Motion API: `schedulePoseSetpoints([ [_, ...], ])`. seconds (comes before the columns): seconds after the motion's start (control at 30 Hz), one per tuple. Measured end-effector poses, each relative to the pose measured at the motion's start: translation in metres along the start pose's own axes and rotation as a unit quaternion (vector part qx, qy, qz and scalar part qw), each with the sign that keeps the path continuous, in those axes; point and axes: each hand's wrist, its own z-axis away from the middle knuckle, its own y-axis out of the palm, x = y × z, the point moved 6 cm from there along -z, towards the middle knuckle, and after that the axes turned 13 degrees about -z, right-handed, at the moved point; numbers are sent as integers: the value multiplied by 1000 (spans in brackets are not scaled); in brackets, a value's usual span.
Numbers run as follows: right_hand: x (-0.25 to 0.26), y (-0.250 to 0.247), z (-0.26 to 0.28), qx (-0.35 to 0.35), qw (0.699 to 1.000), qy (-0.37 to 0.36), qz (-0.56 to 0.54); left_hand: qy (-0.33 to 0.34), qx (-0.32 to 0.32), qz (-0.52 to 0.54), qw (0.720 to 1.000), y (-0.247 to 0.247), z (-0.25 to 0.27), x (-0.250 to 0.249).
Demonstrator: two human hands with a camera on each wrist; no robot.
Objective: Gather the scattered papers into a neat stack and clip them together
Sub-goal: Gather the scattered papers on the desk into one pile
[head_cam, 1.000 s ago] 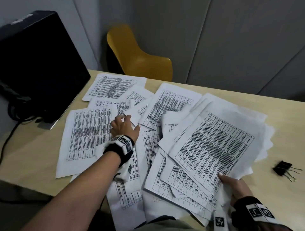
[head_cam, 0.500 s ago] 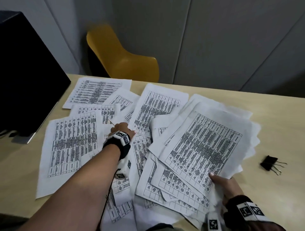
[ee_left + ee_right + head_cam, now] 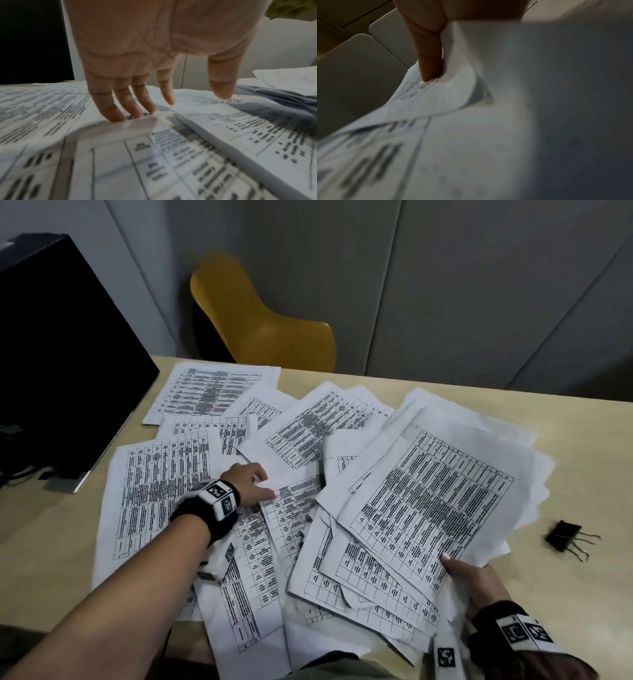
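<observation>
Many printed white sheets lie scattered and overlapping on the pale wooden table. My left hand reaches over the middle of them; in the left wrist view its straight fingers press down on a sheet's raised edge. My right hand at the near right grips a fanned bundle of sheets, thumb on top. The right wrist view shows that thumb pinching the bundle's corner. A black binder clip lies on the table to the right of the bundle, untouched.
A black monitor stands at the table's left end, with dark cables beside its base. A yellow chair sits behind the far edge, against grey wall panels. Some sheets hang over the near table edge.
My left hand has slid a little toward me over the sheets, its fingers now flatter. The right hand keeps its grip on the bundle. The head view has shifted.
</observation>
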Motion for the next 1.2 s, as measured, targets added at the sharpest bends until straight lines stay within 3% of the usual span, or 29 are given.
schedulePoseSetpoints([
  [0.07, 0, -1, -1, -2, 1000, -2, 8, -31, -40, -1, 999, 0, 5, 0],
  [0.2, -1, -1, -2, 5, 1000, -4, 23, -63, -18, -24, 998, 18, 15, -2],
  [0.43, -6, -2, -10, 0, 998, 14, 62, -23, -26, -7, 999, 33, 39, -20],
  [0.53, -6, -3, -11, -6, 997, 15, 77, -85, -62, 130, 986, 22, 38, -21],
  [0.63, -7, -3, -11, -8, 997, 17, 75, -162, -42, 286, 944, 17, 26, -16],
  [0.73, -7, -3, -12, -3, 998, 17, 66, -200, -55, 297, 932, 15, 13, -11],
  [0.9, -3, 0, -6, 8, 997, 11, 73, -139, -114, 276, 944, 8, 7, -14],
  [1.0, 1, 4, -2, 23, 998, 0, 66, -96, -137, 187, 968, -1, 17, -9],
  [1.2, 5, 8, 3, 39, 998, -7, 55, -18, -43, 63, 997, 14, 21, 3],
])
